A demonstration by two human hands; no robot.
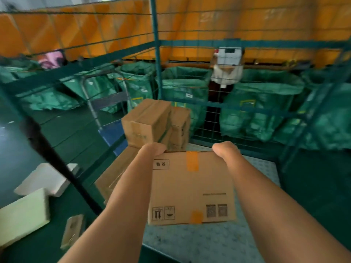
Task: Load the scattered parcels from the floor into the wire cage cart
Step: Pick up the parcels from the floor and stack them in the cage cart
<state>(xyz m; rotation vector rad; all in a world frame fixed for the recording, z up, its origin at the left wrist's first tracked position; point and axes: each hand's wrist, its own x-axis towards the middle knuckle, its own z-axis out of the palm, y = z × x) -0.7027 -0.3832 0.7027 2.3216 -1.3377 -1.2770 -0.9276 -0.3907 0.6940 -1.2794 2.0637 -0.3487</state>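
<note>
A brown cardboard parcel (191,188) with orange tape and printed symbols is held above the metal floor (205,242) of the green wire cage cart (252,43). My left hand (152,149) grips its far left corner and my right hand (225,149) grips its far right corner, fingers curled over the far edge. Inside the cart, at the back left corner, two stacked cardboard boxes (150,122) stand upright, with a flat carton (115,179) lying below them.
White foam blocks (45,178) and a small parcel (73,231) lie on the green floor at left. A black pole (55,162) slants past the cart's left side. Green sacks (262,109) and a folding trolley (106,103) stand beyond the cage.
</note>
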